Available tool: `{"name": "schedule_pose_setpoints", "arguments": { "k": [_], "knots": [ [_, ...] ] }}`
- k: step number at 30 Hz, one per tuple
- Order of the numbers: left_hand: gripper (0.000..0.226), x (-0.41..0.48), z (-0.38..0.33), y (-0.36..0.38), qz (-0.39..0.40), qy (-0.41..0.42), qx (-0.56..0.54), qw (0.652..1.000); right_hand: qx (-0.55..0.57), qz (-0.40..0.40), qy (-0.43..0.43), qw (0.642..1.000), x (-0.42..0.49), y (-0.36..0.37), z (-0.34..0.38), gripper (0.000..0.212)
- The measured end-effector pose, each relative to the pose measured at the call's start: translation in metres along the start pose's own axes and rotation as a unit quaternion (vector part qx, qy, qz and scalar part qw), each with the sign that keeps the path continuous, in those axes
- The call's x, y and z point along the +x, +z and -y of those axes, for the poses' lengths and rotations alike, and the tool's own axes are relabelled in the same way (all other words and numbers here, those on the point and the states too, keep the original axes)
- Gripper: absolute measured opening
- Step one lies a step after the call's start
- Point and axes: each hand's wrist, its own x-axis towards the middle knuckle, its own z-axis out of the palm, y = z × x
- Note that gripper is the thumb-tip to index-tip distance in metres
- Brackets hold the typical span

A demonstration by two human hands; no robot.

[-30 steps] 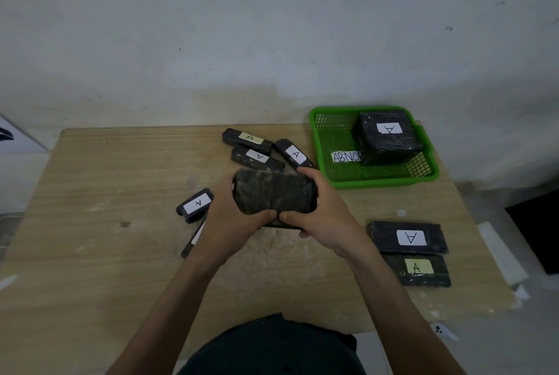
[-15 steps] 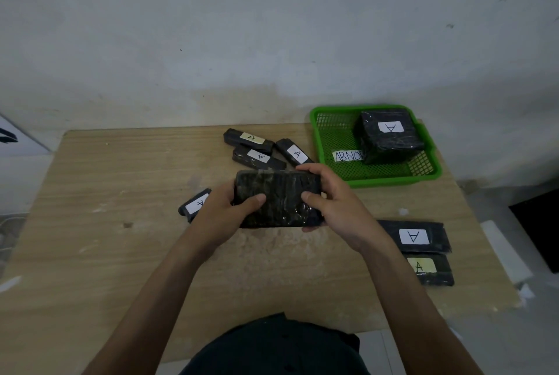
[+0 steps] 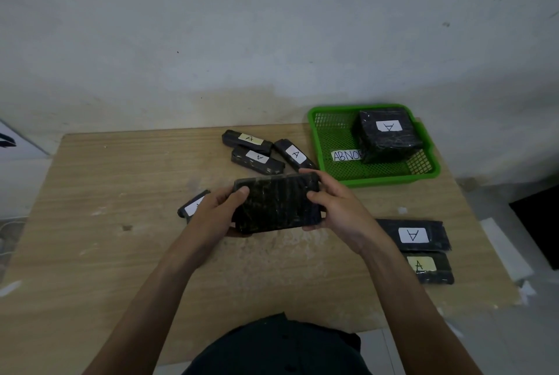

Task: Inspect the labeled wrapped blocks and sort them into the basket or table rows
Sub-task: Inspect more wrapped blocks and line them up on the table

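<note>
One small labelled block [image 3: 193,205] lies farthest left on the bench [image 3: 121,253], half hidden behind the left hand [image 3: 217,211]. That hand grips the left short end of the held block [image 3: 276,204], with the thumb curled over the facing side and the fingers behind it. The held block hangs just above the bench in the middle of the view. Its long axis runs left to right, nearly level, and its broad face is tipped up towards the camera. No label shows on that face, so the label is probably on the side turned away, though the dim wrap makes this hard to tell. The right hand [image 3: 335,208] clasps the other short end, thumb in front and fingers over the top edge. Beyond the held block, three loose blocks [image 3: 257,159] lie close together. Farther right and away from the person stands the green basket [image 3: 390,178], holding a larger wrapped block [image 3: 388,135] beside a paper tag [image 3: 346,156]. Right and nearer the person lies a row of two blocks [image 3: 413,235]. Both places are to the right of the held block, so the right hand is nearer for either placement, and the row shares its left-to-right axis.
</note>
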Motion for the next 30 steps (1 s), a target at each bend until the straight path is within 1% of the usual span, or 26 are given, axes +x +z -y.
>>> {"name": "schedule_pose_setpoints", "arguments": {
  "k": [3,5,7,9,12,14,17,20,22,24,28,30],
  "knots": [
    [0.021,-0.001,0.002,0.002,-0.003,0.005,0.002,1.0,-0.007,-0.001,-0.003,1.0,-0.001,0.001,0.001,0.037],
    [0.022,-0.002,0.004,0.007,-0.019,-0.002,-0.001,1.0,-0.019,-0.018,0.005,1.0,0.0,0.004,-0.001,0.032],
    [0.021,-0.002,0.007,0.015,-0.051,-0.009,-0.021,0.998,-0.034,-0.044,0.012,0.998,0.001,0.012,-0.005,0.019],
    [0.021,-0.003,0.009,0.027,-0.101,0.0,-0.039,0.994,-0.014,-0.085,0.002,0.996,0.004,0.023,-0.013,0.004],
    [0.021,-0.006,0.008,0.047,-0.172,0.021,-0.081,0.981,0.012,-0.179,-0.045,0.983,0.003,0.044,-0.019,0.018],
    [0.024,-0.008,0.009,0.056,-0.208,0.036,-0.094,0.973,0.019,-0.236,-0.076,0.969,0.002,0.056,-0.018,0.023],
    [0.024,-0.006,0.009,0.06,-0.236,0.034,-0.117,0.964,0.02,-0.271,-0.089,0.958,0.002,0.064,-0.016,0.025],
    [0.019,-0.005,0.006,0.058,-0.222,0.04,-0.127,0.966,0.011,-0.262,-0.095,0.96,0.004,0.064,-0.012,0.023],
    [0.022,-0.006,0.003,0.055,-0.217,0.059,-0.13,0.966,0.045,-0.234,-0.104,0.966,0.003,0.06,-0.008,0.017],
    [0.025,-0.005,0.002,0.053,-0.215,0.072,-0.12,0.967,0.066,-0.208,-0.101,0.971,0.002,0.056,-0.006,0.015],
    [0.032,-0.001,0.009,0.048,-0.198,0.049,-0.134,0.97,0.025,-0.178,-0.102,0.978,0.001,0.047,-0.009,0.016],
    [0.036,0.002,0.013,0.044,-0.189,0.024,-0.135,0.973,-0.007,-0.159,-0.105,0.982,0.0,0.044,-0.012,0.016]
  ]
}}
